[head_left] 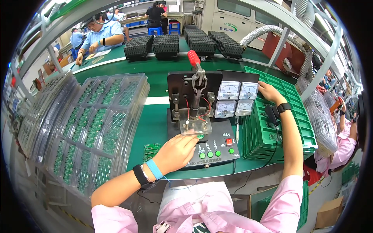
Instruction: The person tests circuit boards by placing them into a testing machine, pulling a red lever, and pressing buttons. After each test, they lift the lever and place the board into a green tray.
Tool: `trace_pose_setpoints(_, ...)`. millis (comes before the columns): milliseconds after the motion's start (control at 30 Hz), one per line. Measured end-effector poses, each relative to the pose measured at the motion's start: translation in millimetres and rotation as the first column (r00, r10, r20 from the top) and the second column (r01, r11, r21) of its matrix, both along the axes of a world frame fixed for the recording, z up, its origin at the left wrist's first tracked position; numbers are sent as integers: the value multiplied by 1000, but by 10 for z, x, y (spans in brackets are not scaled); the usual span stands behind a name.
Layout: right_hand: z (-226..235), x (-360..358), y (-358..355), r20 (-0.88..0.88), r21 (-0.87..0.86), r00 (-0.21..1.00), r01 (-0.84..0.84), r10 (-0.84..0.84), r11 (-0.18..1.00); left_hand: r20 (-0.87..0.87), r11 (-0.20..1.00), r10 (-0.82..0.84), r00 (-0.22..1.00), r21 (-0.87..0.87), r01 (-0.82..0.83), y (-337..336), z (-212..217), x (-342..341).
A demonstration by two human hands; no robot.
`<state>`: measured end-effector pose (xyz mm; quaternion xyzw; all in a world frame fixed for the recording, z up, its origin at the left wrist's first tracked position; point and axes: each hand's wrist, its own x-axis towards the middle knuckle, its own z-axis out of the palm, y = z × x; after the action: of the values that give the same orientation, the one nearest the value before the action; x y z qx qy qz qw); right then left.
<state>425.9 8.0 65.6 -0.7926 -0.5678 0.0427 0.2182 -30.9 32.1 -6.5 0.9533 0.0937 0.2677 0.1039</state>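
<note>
My left hand (178,150) is at the front of a black test fixture (196,83), with its fingers closed at a small green circuit board (200,136). The board lies under the fixture's clear press plate (194,127), and my fingers hide part of it. A red-handled toggle clamp (193,58) stands upright above the plate. My right hand (271,93) reaches to the panel of analog meters (237,95), beside the stacked green trays (278,116). Its fingers are stretched out with no held thing visible; the tips are partly hidden.
Clear blister trays (112,128) of green boards stand at left; a few boards (151,151) lie beside the fixture. More clear trays (316,112) are stacked at right. Black racks (200,40) line the back. A co-worker in blue (103,35) sits at far left. A black cable (268,155) crosses the trays.
</note>
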Motion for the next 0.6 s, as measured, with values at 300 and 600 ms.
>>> trace_pose_setpoints(300, 400, -18, -44, 315, 559, 943, -91, -109, 824, 47, 999, -38, 998, 8, 37, -139, 31, 53)
trace_pose_setpoints(600, 951, -2606, 67, -408, 478, 821, -181, 400, 859, 50, 957, -99, 994, 280, 81, -305, 160, -174)
